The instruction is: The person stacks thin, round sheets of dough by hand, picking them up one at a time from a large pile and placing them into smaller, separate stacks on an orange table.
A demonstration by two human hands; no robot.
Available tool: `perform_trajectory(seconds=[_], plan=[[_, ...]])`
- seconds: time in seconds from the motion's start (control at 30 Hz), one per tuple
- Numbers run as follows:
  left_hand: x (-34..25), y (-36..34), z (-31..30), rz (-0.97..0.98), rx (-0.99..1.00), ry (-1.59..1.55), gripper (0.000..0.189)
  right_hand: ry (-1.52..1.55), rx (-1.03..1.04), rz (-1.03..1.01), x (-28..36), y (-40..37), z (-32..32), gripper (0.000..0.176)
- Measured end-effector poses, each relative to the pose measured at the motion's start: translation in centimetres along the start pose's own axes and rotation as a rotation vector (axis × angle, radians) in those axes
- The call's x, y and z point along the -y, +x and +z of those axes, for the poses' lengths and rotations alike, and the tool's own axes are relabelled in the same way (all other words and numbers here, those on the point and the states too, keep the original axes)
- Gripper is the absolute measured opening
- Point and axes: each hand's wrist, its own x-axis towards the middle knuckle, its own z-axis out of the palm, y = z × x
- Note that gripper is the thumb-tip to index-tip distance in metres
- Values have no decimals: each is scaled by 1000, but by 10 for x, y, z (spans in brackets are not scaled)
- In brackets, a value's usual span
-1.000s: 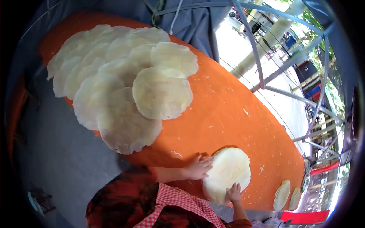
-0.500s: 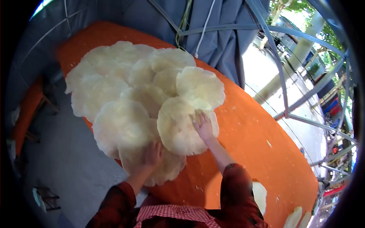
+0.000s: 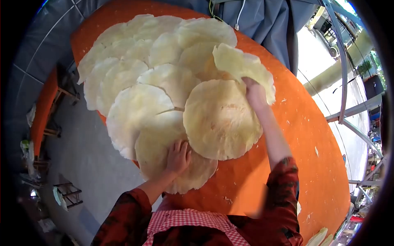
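Many thin, pale, round flatbreads [image 3: 123, 45] overlap on an orange-covered table. My left hand [image 3: 179, 158] lies flat, fingers apart, on the flatbread nearest my body [image 3: 197, 174]. Further out, my right hand [image 3: 255, 93] has its fingers bent at the lower edge of the upper-right flatbread [image 3: 242, 61]; its fingertips are partly hidden. That flatbread looks wavy and partly raised from those beneath. Between my hands is a browner, rounder flatbread [image 3: 223, 121], overlapping its neighbours.
The orange tabletop [image 3: 303, 164] carries small pale scraps. More pale pieces [image 3: 318, 238] lie at its lower right corner. A small stool [image 3: 67, 194] and another orange table [image 3: 43, 110] stand at the left. Metal poles [image 3: 340, 61] and a grey tarp [image 3: 266, 33] border the far side.
My right hand has gone from the front-right flatbread to the upper-right one, whose shape is now wavier. My left hand stays on the nearest flatbread. The view has shifted.
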Motion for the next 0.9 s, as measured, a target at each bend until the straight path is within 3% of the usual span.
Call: perform_trajectory(seconds=[0.1, 0.23, 0.4, 0.5, 0.63, 0.73, 0.87, 0.9], plan=[[3, 0, 1, 6, -10, -25, 40, -121, -48, -150, 66, -88, -1, 46], [10, -6, 6, 41, -12, 21, 43, -122, 117, 7, 132, -185, 74, 45], [17, -7, -3, 44, 50, -77, 42, -89, 204, 236, 174, -179, 96, 47], [23, -5, -4, 54, 65, -135, 47, -134, 309, 254, 207, -170, 91, 56], [36, -4, -13, 115, 66, -203, 51, 21, 316, 205, 203, -179, 80, 73], [36, 5, -21, 56, 168, -365, 51, -78, 336, 209, 212, -177, 81, 74], [51, 13, -29, 115, 204, -528, 45, 23, 126, 307, 209, -179, 102, 69], [65, 10, -22, 124, 231, -622, 43, -5, 28, 309, 214, -174, 102, 57]])
